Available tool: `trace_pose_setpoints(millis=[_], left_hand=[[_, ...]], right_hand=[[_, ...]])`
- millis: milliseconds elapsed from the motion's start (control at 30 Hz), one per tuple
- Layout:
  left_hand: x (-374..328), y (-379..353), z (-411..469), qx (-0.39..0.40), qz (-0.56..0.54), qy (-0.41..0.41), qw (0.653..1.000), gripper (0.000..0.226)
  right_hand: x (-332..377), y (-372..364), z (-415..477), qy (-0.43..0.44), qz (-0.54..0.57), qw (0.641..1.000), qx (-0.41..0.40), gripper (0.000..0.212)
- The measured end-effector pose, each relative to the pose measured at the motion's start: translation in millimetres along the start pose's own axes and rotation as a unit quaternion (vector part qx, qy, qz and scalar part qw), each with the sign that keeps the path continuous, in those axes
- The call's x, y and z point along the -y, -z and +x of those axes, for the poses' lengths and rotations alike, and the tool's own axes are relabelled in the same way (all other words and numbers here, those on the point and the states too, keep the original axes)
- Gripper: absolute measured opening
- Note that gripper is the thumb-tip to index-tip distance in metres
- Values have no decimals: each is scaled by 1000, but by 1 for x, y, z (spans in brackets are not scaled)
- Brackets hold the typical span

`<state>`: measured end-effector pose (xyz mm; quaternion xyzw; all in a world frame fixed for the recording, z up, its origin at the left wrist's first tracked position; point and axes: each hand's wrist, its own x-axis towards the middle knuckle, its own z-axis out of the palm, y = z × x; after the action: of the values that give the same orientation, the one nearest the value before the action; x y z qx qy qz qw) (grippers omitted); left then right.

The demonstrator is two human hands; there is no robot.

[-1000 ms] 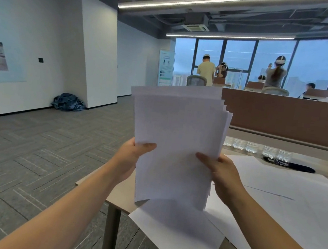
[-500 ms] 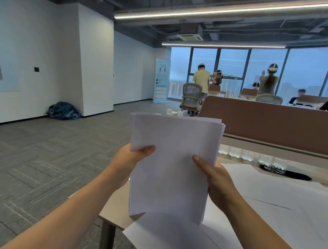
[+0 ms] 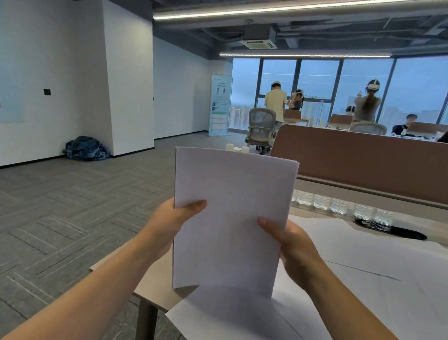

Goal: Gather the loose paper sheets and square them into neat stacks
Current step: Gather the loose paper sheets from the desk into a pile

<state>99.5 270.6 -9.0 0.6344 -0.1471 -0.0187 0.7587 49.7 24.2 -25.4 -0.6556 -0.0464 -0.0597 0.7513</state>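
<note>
Your left hand (image 3: 173,224) and right hand (image 3: 289,247) each grip a side edge of the paper stack (image 3: 229,221), thumbs across its front, holding it upright above the near corner of the surface (image 3: 156,283). More loose sheets (image 3: 234,329) lie flat on the surface beneath and to the right.

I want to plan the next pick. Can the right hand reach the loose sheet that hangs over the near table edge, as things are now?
Probably not yet: the right hand and left hand both grip the stack, held upright over that sheet. Nothing else blocks it.
</note>
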Motion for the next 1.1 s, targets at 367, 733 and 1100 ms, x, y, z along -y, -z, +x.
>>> trace_pose_setpoints(millis=[367,733,1100], left_hand=[[20,6,-8,43,22,32,998,35],[43,6,16,-43,147,62,986,26],[72,12,78,-42,455,78,886,21]], right_hand=[[-23,1,2,-39,0,999,14,47],[-36,-4,25,-39,-133,986,-94,11],[-55,10,67,-81,-276,938,-191,19]])
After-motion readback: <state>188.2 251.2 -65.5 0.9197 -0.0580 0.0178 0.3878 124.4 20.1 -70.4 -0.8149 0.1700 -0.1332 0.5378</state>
